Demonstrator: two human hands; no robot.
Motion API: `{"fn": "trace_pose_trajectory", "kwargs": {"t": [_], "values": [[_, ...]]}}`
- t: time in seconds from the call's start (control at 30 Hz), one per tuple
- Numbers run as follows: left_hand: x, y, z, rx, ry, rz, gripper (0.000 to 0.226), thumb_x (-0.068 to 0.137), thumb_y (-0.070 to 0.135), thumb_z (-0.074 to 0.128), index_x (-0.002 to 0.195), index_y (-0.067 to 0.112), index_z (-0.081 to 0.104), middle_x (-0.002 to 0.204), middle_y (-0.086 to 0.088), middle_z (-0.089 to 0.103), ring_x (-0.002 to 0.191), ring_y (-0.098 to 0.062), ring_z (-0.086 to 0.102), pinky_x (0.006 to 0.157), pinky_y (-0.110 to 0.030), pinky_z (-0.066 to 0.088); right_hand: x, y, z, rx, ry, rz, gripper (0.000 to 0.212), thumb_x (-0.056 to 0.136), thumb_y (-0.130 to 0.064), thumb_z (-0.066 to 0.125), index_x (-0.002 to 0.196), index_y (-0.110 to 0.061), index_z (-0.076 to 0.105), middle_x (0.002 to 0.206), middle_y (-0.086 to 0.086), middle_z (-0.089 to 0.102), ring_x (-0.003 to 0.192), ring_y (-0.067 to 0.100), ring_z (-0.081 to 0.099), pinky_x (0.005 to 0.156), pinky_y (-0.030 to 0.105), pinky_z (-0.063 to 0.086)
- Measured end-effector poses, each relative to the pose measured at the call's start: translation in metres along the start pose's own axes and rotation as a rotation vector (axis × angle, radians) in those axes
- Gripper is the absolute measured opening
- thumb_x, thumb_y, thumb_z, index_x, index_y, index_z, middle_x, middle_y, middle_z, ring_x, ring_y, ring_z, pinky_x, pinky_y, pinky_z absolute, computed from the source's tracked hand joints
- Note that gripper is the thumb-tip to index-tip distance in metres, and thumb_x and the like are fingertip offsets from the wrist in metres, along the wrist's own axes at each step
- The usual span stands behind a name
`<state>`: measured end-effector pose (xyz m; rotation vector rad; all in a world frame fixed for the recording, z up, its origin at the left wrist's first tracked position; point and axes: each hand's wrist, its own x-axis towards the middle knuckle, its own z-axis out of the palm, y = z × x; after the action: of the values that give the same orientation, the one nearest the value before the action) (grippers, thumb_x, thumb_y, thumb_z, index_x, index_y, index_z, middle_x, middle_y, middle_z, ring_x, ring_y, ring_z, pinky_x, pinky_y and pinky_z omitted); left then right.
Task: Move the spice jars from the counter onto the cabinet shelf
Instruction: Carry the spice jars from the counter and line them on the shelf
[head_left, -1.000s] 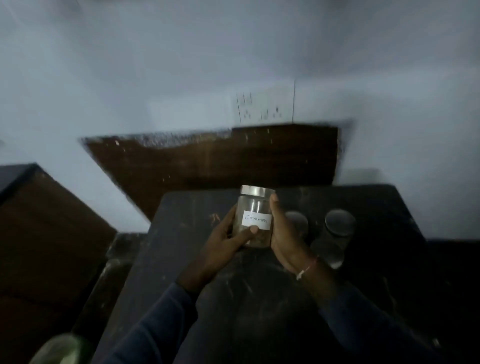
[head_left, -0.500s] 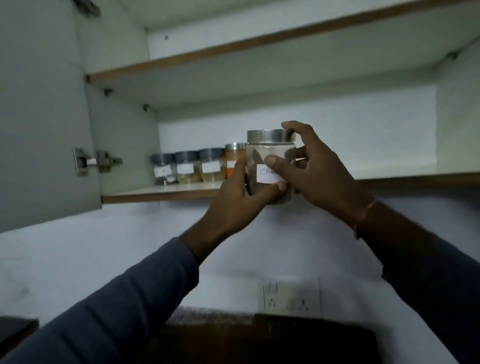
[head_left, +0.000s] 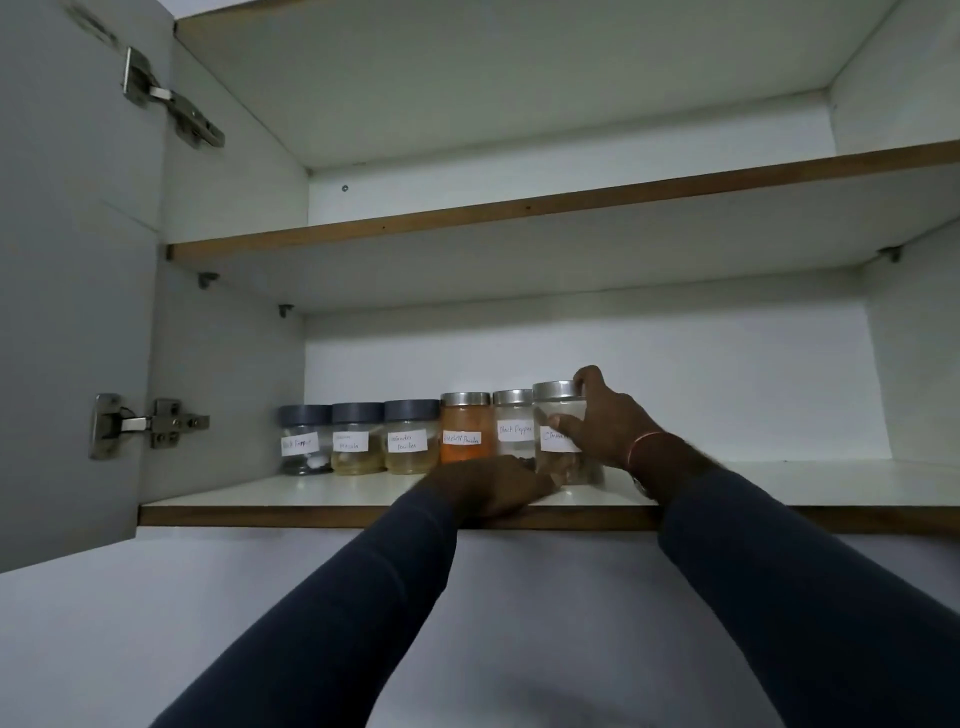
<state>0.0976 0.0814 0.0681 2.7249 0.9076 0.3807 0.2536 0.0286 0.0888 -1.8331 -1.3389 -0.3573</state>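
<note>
The right hand is wrapped on the right side of the clear jar: thumb across the front by the white label, other fingers curled behind near the lid. So it has hold of this jar. The left hand lies flat and low on the shelf, palm down, fingertips at the jar's base or just beside; if they really touch I cannot tell. It seems to clasp nothing.

The jar stands upright on the lower shelf, long axis vertical, at the right end of a row of 6, close against the black pepper jar on its left; whether they touch I cannot tell. The free space is to the right of the grip, so I think the right hand must open and go out to the right & toward the person, not across the row. The right hand is the nearer one; the left only steadies, approx.

Materials: glass body, smooth & see-through, w/ brown pieces at the bottom, shiny metal lid, paper label w/ handwriting. The orange powder jar has the same steel lid; the three jars more left have dark matte caps. The shelf is white laminate w/ a brown wood edge. The cabinet door is open at left, metal hinges showing.

The counter is not in view, so how many jars wait there I cannot say.
</note>
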Motion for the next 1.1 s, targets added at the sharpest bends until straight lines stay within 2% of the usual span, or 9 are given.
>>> {"fn": "trace_pose_trajectory", "kwargs": {"t": [0.13,0.33,0.43,0.7,0.83,0.9,0.97,1.03,1.1], "values": [[0.003,0.002,-0.002,0.067,-0.043,0.032,0.051,0.102,0.045,0.027,0.148,0.023,0.032,0.156,-0.003,0.031,0.139,-0.023,0.034,0.112,-0.035,0.024,0.031,0.008,0.01,-0.17,-0.027,0.06,0.049,0.092,-0.037,0.06,0.126,-0.011,0.035,0.111,0.018,0.064,0.101,0.035,0.062,0.08,0.037,0.047],[0.013,-0.001,0.0,0.059,-0.06,0.015,0.056,0.101,0.048,0.027,0.149,0.02,0.029,0.155,-0.008,0.031,0.139,-0.025,0.034,0.113,-0.037,0.025,0.068,0.011,0.02,-0.457,-0.021,0.115,0.051,0.091,-0.031,0.063,0.131,-0.01,0.039,0.121,0.016,0.061,0.111,0.033,0.059,0.086,0.039,0.047],[0.013,0.0,0.0,0.043,-0.051,0.019,0.055,0.101,0.047,0.029,0.147,0.016,0.035,0.153,-0.009,0.035,0.137,-0.025,0.037,0.111,-0.036,0.028,0.077,0.015,0.025,-0.496,-0.005,0.116,0.049,0.09,-0.03,0.063,0.129,-0.01,0.042,0.121,0.014,0.06,0.112,0.032,0.058,0.085,0.037,0.046],[0.016,-0.002,0.001,-0.029,-0.035,-0.004,0.055,0.101,0.045,0.031,0.148,0.017,0.031,0.156,-0.009,0.03,0.141,-0.026,0.031,0.114,-0.035,0.024,0.082,0.02,0.028,-0.49,0.001,0.115,0.052,0.09,-0.034,0.064,0.131,-0.01,0.042,0.125,0.015,0.058,0.114,0.033,0.057,0.088,0.039,0.046],[0.021,-0.002,0.006,-0.209,0.109,-0.058,0.046,0.095,0.033,0.053,0.131,0.006,0.055,0.136,-0.013,0.055,0.127,-0.029,0.051,0.102,-0.035,0.041,0.078,0.024,0.029,-0.516,-0.001,0.129,0.059,0.091,-0.042,0.06,0.136,-0.012,0.037,0.124,0.013,0.061,0.113,0.032,0.059,0.085,0.038,0.045],[0.022,-0.008,0.007,-0.117,0.256,-0.003,0.033,0.091,0.029,0.055,0.114,0.008,0.067,0.115,-0.01,0.067,0.108,-0.027,0.062,0.086,-0.033,0.05,0.076,0.023,0.031,-0.532,0.01,0.171,0.074,0.09,-0.046,0.058,0.147,-0.013,0.022,0.124,0.012,0.061,0.112,0.032,0.06,0.091,0.042,0.049],[0.017,-0.013,0.011,-0.045,0.47,0.086,0.028,0.089,0.028,0.051,0.09,0.01,0.072,0.09,-0.007,0.07,0.084,-0.022,0.064,0.071,-0.03,0.053,0.072,0.019,0.027,-0.542,0.099,0.196,0.076,0.092,-0.035,0.055,0.151,-0.015,0.012,0.124,0.012,0.062,0.11,0.033,0.061,0.091,0.044,0.05],[0.009,-0.015,0.016,0.025,0.697,0.123,0.03,0.086,0.028,0.048,0.071,0.009,0.066,0.069,-0.004,0.062,0.066,-0.017,0.058,0.057,-0.027,0.048,0.064,0.012,0.022,-0.574,0.245,0.162,0.06,0.092,-0.02,0.053,0.144,-0.008,0.027,0.12,0.013,0.063,0.108,0.033,0.062,0.083,0.037,0.047],[0.003,-0.013,0.02,0.075,0.842,0.136,0.032,0.084,0.028,0.047,0.058,0.011,0.055,0.057,-0.002,0.049,0.056,-0.017,0.05,0.048,-0.024,0.034,0.046,0.002,0.016,-0.606,0.279,0.116,0.035,0.088,-0.012,0.055,0.123,-0.009,0.051,0.112,0.01,0.067,0.103,0.03,0.064,0.075,0.034,0.044]]}}
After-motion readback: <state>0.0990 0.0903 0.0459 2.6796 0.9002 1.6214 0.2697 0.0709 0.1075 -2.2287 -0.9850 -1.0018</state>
